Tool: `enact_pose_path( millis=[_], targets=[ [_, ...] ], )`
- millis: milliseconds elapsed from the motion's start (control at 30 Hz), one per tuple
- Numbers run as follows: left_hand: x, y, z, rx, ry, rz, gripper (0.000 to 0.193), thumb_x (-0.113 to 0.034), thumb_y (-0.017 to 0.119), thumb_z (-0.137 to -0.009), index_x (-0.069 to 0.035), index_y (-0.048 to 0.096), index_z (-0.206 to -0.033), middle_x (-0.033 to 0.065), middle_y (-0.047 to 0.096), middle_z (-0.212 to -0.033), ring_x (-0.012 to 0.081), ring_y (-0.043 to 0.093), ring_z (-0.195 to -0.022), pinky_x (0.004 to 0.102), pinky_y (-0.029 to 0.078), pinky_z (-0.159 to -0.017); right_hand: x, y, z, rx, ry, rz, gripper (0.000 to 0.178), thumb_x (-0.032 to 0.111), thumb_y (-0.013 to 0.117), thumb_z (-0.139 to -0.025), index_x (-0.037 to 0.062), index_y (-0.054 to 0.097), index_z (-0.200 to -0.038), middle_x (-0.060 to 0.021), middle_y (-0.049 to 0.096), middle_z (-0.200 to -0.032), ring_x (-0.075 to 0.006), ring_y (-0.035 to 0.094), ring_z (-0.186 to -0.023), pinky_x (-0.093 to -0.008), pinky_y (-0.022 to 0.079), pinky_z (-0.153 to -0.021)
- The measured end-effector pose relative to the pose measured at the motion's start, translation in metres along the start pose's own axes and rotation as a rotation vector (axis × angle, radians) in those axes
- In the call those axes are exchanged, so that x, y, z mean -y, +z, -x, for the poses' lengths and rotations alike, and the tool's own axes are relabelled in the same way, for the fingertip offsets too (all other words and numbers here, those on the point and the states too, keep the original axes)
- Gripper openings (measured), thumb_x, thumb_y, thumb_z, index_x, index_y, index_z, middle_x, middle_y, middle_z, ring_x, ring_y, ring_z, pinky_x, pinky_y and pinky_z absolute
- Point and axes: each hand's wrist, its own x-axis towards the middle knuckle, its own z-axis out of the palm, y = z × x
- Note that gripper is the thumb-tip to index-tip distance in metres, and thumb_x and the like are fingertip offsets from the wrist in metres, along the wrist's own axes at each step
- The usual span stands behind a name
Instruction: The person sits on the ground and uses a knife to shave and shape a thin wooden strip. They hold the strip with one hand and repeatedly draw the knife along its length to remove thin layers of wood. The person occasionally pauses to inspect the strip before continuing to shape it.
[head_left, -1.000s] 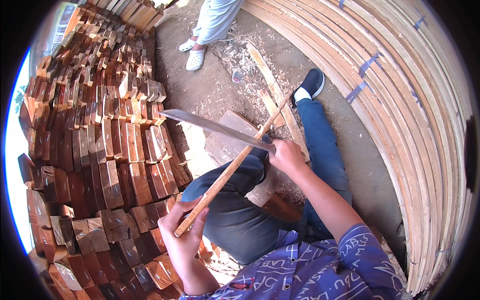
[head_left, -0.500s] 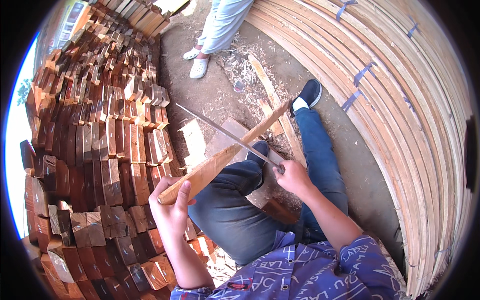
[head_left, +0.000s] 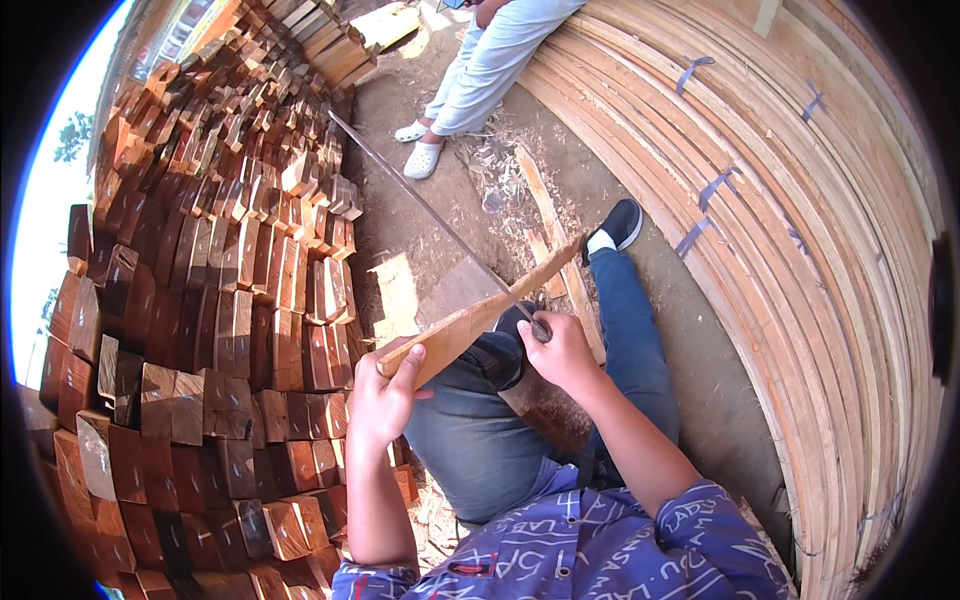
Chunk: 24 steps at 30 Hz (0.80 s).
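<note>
A tapered length of pale wood slants up and away to the right over my bent left leg. Its near end is gripped by my left hand, with the thumb along the top. My right hand is closed round the dark handle of a long, thin metal blade. That blade points up and to the left and crosses the wood near my right hand. Whether its edge bites into the wood cannot be made out. Below the wood's middle lies a flat board on the ground.
Stacked reddish-brown wood blocks line my left side. Long pale strips, tied with bluish bands, curve along the right. Off-cuts and shavings lie ahead. Another person's legs and white clogs are at the top.
The blade has swung to point more steeply upward, and my right hand has moved slightly left and up. My left hand and the wood's near end sit further right; the whole view has shifted.
</note>
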Motion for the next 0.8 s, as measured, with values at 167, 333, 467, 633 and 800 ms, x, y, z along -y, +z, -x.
enact_pose_path(
  millis=[167,333,467,633,800],
  targets=[
    [0.004,0.019,0.006,-0.011,0.137,0.015,0.032,-0.021,0.058,-0.095,0.008,0.064,-0.106,0.0118,0.065,-0.089,0.0176,0.066,-0.079,0.0319,0.060,-0.060,-0.076,0.033,-0.008,0.048,0.113,0.176,0.020,0.017,0.064,-0.083,-0.0028,0.066,-0.081,-0.0262,0.062,-0.074,-0.0454,0.061,-0.074,-0.0480,0.049,-0.066],
    [0.024,0.015,-0.003,-0.170,0.048,0.104,0.025,-0.017,0.059,-0.095,0.006,0.066,-0.102,0.0095,0.065,-0.084,0.0150,0.065,-0.075,0.0290,0.059,-0.059,-0.062,0.029,-0.022,0.158,0.104,0.294,0.021,0.021,0.065,-0.081,0.0005,0.067,-0.080,-0.0239,0.066,-0.076,-0.0425,0.064,-0.076,-0.0494,0.051,-0.071],
    [0.014,0.016,0.002,-0.157,0.097,0.027,0.028,-0.021,0.060,-0.094,0.006,0.065,-0.098,0.0088,0.064,-0.082,0.0151,0.065,-0.074,0.0292,0.059,-0.060,-0.012,0.002,-0.019,0.257,0.052,0.260,0.020,0.018,0.063,-0.078,0.0000,0.067,-0.085,-0.0251,0.066,-0.077,-0.0413,0.066,-0.076,-0.0489,0.053,-0.073],
    [0.003,0.021,-0.001,-0.114,0.131,-0.068,0.029,-0.022,0.061,-0.094,0.006,0.065,-0.095,0.0078,0.063,-0.079,0.0142,0.065,-0.073,0.0290,0.058,-0.060,-0.065,0.016,-0.015,0.112,0.037,0.155,0.021,0.020,0.065,-0.077,0.0011,0.067,-0.085,-0.0240,0.065,-0.076,-0.0421,0.065,-0.076,-0.0499,0.052,-0.073],
    [0.014,0.018,-0.008,-0.157,0.084,0.006,0.025,-0.019,0.063,-0.092,0.006,0.066,-0.096,0.0073,0.064,-0.080,0.0135,0.064,-0.071,0.0283,0.058,-0.059,-0.167,-0.022,-0.045,0.181,0.595,0.408,0.029,0.023,0.065,-0.082,-0.0030,0.067,-0.094,-0.0241,0.068,-0.098,-0.0392,0.065,-0.094,-0.0454,0.052,-0.082]
  ],
)
